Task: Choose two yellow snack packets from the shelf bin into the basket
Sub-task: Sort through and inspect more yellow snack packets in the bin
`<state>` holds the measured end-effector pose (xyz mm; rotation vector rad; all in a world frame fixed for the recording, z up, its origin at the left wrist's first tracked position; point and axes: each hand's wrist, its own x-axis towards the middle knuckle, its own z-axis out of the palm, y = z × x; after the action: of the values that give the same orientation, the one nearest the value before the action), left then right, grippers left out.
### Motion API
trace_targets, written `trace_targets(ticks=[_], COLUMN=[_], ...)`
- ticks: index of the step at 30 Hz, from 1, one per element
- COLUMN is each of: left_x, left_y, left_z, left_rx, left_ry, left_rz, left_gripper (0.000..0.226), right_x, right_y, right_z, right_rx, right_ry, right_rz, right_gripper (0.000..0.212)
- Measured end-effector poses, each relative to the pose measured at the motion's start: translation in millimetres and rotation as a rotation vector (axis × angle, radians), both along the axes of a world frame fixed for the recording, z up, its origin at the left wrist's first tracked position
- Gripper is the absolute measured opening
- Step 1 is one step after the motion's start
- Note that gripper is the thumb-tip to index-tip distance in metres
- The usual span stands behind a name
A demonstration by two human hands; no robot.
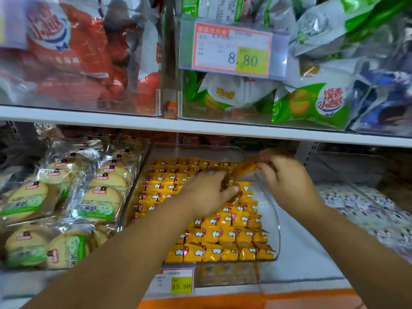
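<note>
So, starting at the left of the lower shelf, clear-wrapped packs of round pale biscuits with green labels (66, 197) are lying heaped. They are sitting just beside the clear plastic shelf bin (276, 221), which is holding rows of small yellow snack packets (214, 233). The left hand (207, 194) is reaching into the middle of that bin, with its fingers bent down among the packets. Blur is hiding whether it is actually grasping one, so I cannot tell. Further right, the right hand (287, 181) is pinching one yellow foil packet (248, 168) by its end at the far right of the bin. That packet is hanging raised above the rows. Below the bin's near edge, a small price label with a yellow patch (181, 284) is sitting on the shelf front. To the right, a neighbouring bin of pale patterned packets (361, 210) is lying apart from both hands.

As for progress, the task is looking to be at its start. One packet is being grasped and lifted, the left hand may be picking a second, and nothing is showing as delivered. The basket is not appearing in view, so both packets are yet to be carried out of the bin and dropped into it.
</note>
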<state>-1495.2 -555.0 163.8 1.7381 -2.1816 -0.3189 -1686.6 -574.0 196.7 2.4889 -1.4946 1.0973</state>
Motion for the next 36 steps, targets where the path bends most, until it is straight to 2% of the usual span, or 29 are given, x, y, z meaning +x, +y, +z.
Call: trace_targets(ticks=[2,5,8,10,12,13,15,17,20,24,27,32,34,36], left_x=[1.9,11.0,23.7,30.1,34.3,35.3,36.6,38.8,45.6,53.6,54.3,58.4,56.0,50.4], left_y=[17.4,49.3,79.3,95.6,108.2,112.9,120.1,124.9,128.9,128.2,124.7,119.2,119.6,120.5], left_z=[3.5,5.7,8.5,10.4,9.2,7.6,4.1,2.3,2.2,1.0,-2.7,-3.9,-4.9,-5.1], left_rx=[0.006,-0.002,-0.065,-0.036,0.054,0.093,0.146,0.17,0.173,0.154,0.166,0.217,0.171,0.087], left_ry=[0.211,0.432,0.731,0.928,1.127,1.205,1.305,1.377,1.454,1.455,1.443,1.424,1.359,1.267], left_rz=[-0.005,0.01,0.033,0.031,0.057,0.066,0.07,0.055,0.023,0.003,-0.005,-0.062,-0.039,0.052], left_gripper=[0.06,0.048,0.027,0.027,0.034,0.037,0.041,0.047,0.052,0.045,0.043,0.048,0.039,0.021], right_x=[-6.1,-1.7,6.7,9.0,9.1,8.7,9.0,10.4,11.3,13.1,11.1,-2.5,-4.2,-2.2], right_y=[26.5,54.4,71.9,82.3,93.2,96.7,102.0,103.9,104.2,100.7,92.4,84.5,83.8,85.6], right_z=[-2.3,-1.3,2.2,5.4,3.8,1.0,-5.0,-10.0,-14.3,-17.2,-19.7,-20.6,-20.6,-20.2], right_rx=[0.01,0.184,0.4,0.594,0.741,0.759,0.738,0.714,0.753,0.782,0.807,0.929,0.903,0.826], right_ry=[-0.219,-0.539,-0.764,-0.893,-0.977,-0.986,-0.931,-0.904,-0.98,-1.046,-1.104,-1.046,-1.052,-1.039], right_rz=[0.078,0.198,0.316,0.38,0.402,0.393,0.364,0.346,0.398,0.469,0.478,0.604,0.566,0.475], right_gripper=[0.014,0.025,0.019,0.01,0.001,0.007,0.021,0.021,0.018,0.034,0.035,0.045,0.044,0.036])
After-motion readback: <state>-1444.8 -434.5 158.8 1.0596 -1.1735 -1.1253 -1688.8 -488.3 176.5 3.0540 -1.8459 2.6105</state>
